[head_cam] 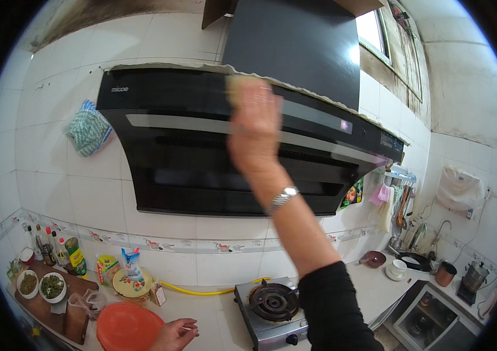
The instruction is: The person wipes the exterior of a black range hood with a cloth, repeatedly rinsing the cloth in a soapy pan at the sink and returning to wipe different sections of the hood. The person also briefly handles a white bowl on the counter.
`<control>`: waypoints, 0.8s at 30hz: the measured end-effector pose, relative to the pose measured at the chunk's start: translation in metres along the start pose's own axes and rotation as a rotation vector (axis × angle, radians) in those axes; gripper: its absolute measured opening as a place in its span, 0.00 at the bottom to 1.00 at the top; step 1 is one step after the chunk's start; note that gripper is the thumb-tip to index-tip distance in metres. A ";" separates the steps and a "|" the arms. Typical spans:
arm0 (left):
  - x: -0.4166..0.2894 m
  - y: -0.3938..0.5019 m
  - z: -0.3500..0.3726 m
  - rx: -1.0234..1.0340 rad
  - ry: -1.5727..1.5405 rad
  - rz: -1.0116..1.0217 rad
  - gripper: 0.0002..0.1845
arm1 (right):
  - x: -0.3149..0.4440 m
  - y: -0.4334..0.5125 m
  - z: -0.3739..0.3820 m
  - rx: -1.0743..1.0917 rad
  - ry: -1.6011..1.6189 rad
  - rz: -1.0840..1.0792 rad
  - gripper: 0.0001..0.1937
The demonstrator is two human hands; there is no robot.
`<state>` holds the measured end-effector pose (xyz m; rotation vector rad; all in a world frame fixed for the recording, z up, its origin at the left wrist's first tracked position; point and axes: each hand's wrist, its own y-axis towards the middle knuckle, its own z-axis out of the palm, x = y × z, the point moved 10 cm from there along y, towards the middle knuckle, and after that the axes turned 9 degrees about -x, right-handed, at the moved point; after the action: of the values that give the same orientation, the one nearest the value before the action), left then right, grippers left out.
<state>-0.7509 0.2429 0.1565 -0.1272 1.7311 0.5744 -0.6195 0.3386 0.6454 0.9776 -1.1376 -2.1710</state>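
Observation:
My right hand (pixel 255 118), blurred, presses a yellowish sponge or cloth (pixel 234 89) to the upper front panel of a black range hood (pixel 173 153). A silver band circles that wrist, and the sleeve above is black. A pale cover (pixel 178 66) runs along the hood's top edge. Low in the view, my left hand (pixel 177 334) has its fingers loosely bent and holds nothing that I can see. It is beside a red plastic basin or lid (pixel 127 327) on the counter; whether they touch, I cannot tell.
Below the hood stands a gas stove (pixel 272 302), with a yellow hose (pixel 195 289) behind it. Two bowls (pixel 52 287) sit on a wooden board (pixel 70 322) at left, near several bottles. A checked cloth (pixel 89 129) hangs left. Rightward are a saucepan (pixel 374 259) and white cup (pixel 397 266).

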 end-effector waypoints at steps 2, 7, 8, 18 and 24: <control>0.004 -0.004 -0.008 0.022 0.061 -0.094 0.18 | 0.089 0.016 0.028 0.012 0.177 -0.039 0.33; -0.011 -0.001 -0.023 0.036 0.081 -0.008 0.18 | 0.163 0.040 0.058 -0.052 0.342 -0.132 0.28; -0.008 -0.001 -0.028 0.022 0.065 -0.026 0.18 | 0.145 0.033 0.054 -0.027 0.273 -0.150 0.28; 0.003 -0.001 -0.096 -0.124 -0.049 -0.038 0.16 | 0.008 0.014 0.000 -0.122 -0.076 0.060 0.29; -0.150 0.063 -0.143 -0.511 0.273 0.371 0.15 | 0.141 0.060 0.069 -0.018 0.298 -0.081 0.28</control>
<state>-0.8651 0.2015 0.3364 -0.2557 1.8478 1.3200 -0.7545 0.2419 0.6721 1.3078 -0.9500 -2.0059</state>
